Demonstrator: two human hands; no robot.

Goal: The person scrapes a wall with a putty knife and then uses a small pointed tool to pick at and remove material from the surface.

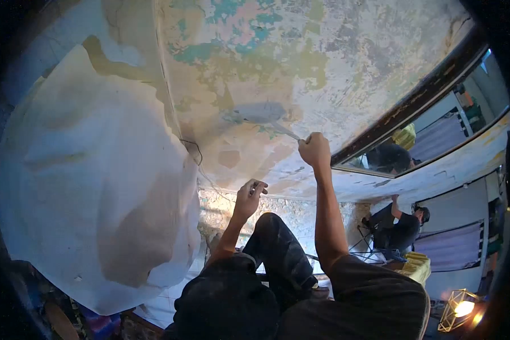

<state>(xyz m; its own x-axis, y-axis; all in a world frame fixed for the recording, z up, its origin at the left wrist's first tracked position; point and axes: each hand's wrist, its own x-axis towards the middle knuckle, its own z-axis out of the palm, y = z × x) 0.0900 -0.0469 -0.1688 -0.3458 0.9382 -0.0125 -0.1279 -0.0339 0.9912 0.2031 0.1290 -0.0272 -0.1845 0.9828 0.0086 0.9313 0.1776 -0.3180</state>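
Right hand (314,151), centre frame, clenched round scraper (284,131), blade on grey patch (259,111) of wall (334,56). Left hand (249,195) lower left, fingers curled; hold unclear.

Single head camera, fisheye; faces peeling wall (334,62) close ahead, own knees (277,238) at bottom.

Nothing readable from my end, no lettering, labels or numbers anywhere; the peeling wall (323,62) shows only paint patches.
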